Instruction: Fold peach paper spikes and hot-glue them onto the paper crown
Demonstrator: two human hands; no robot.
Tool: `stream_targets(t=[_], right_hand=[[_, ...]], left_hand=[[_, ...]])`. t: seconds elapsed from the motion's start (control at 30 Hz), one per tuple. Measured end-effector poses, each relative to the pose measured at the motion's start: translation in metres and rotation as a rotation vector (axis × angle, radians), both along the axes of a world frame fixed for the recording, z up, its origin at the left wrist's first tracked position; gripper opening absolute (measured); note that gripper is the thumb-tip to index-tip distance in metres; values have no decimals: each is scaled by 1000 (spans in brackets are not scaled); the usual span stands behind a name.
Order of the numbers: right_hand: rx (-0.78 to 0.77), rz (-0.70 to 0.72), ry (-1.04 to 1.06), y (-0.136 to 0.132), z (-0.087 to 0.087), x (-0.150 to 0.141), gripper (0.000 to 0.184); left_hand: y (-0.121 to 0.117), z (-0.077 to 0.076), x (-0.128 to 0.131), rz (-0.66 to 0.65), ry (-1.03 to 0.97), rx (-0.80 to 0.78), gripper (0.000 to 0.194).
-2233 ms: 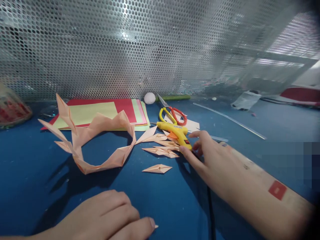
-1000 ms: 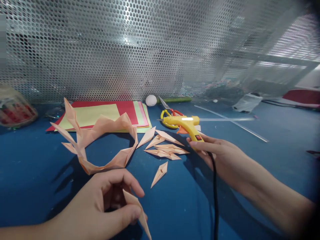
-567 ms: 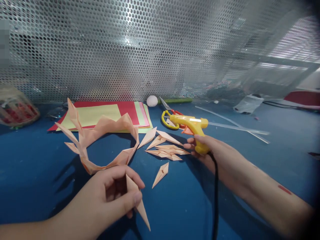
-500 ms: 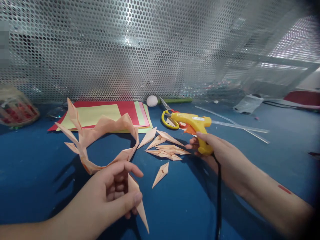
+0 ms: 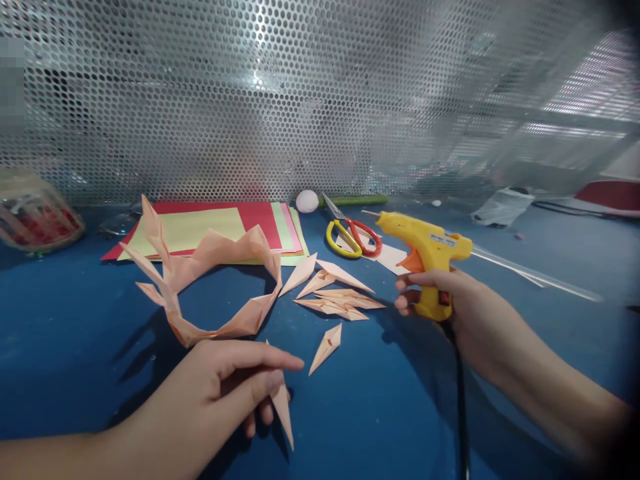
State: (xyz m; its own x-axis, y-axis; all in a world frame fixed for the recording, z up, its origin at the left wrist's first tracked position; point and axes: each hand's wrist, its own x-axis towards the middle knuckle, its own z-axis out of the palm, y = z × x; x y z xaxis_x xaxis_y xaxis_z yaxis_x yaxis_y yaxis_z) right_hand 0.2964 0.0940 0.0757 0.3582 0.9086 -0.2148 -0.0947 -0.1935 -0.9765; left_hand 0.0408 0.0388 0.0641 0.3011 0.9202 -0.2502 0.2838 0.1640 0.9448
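Note:
My left hand (image 5: 235,387) pinches a pointed, folded peach paper piece (image 5: 283,412), its index finger stretched out to the right. Around the handle of a yellow glue gun (image 5: 425,250) the fingers of my right hand (image 5: 460,293) are wrapped; its nozzle points left and a clear glue stick (image 5: 535,270) sticks out of its back. Behind my left hand stands a ring of folded peach paper (image 5: 235,250) with several upright points on its left side. Several more folded peach pieces (image 5: 343,305) lie between my hands, and a single one (image 5: 327,347) lies nearer to me.
Scissors (image 5: 353,238) with yellow and red handles lie near paper scraps. Coloured paper sheets (image 5: 200,227) are stacked behind the ring. A jar (image 5: 37,213) stands far left; a white ball (image 5: 307,201) and a plastic bag (image 5: 503,205) lie near the perforated metal panel (image 5: 280,100). The gun's black cord (image 5: 461,400) runs toward me.
My right hand has moved the glue gun to the right, off the scissors, lifting its glue stick along. My left hand keeps the paper piece, its index finger now straighter.

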Motion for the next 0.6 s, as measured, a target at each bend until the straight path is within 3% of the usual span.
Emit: stream_targets(t=[0.23,0.6], right_hand=[[192,25,-21,1,-2,3,17],[359,243,-90,-10,4,0,9]], left_hand=[[1,1,-2,93,-72,-3,26],[5,-15,-5,94,-130,-34,33]])
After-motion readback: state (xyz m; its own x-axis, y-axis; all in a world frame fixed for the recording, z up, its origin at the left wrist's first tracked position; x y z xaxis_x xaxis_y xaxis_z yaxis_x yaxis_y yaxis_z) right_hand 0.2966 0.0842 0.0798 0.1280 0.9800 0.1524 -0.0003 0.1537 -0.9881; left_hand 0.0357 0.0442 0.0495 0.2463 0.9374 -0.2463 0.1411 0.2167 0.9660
